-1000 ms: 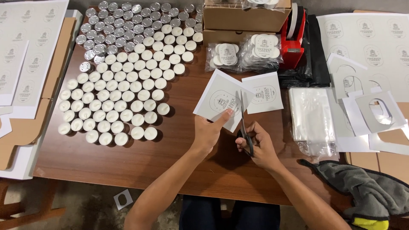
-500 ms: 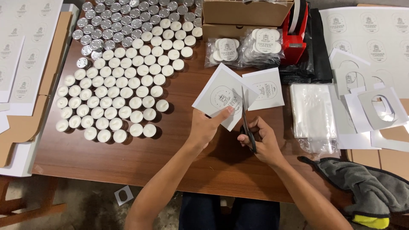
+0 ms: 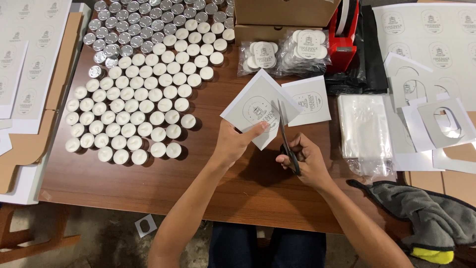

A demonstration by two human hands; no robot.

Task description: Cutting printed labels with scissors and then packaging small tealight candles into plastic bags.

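A brown bench [image 3: 124, 183] carries rows of white candles [image 3: 134, 114] at ten o'clock. Centre — the left hand [image 3: 233, 144] pinches a white paper square [image 3: 258, 111]; at four o'clock of it, the right hand [image 3: 307, 161] grips black scissors [image 3: 286, 141], blades in the paper.

L hand [image 3: 233, 143] fingers pinched shut; R hand [image 3: 306, 161] fingers curled, gripping.
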